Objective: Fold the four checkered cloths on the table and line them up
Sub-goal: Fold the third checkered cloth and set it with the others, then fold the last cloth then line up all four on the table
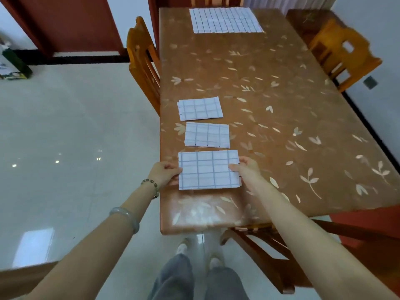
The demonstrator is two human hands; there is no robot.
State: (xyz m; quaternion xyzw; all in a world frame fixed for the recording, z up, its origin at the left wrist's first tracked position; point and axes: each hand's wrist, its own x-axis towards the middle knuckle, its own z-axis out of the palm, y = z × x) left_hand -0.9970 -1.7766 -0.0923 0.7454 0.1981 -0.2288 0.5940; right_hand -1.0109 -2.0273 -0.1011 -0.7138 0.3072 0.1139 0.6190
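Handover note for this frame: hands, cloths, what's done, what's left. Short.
Left hand: grips the left edge of the near cloth, which is folded.
Right hand: grips its right edge.
Middle cloth and far folded cloth: folded, in a column along the table's left side.
Fourth cloth: spread flat at the far end.
Done: three folded.
Left: settle the near cloth in line, then fold the fourth cloth and add it.

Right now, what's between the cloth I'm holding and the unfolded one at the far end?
Head view: past the held cloth, the middle folded cloth and the farther folded cloth, then bare table.
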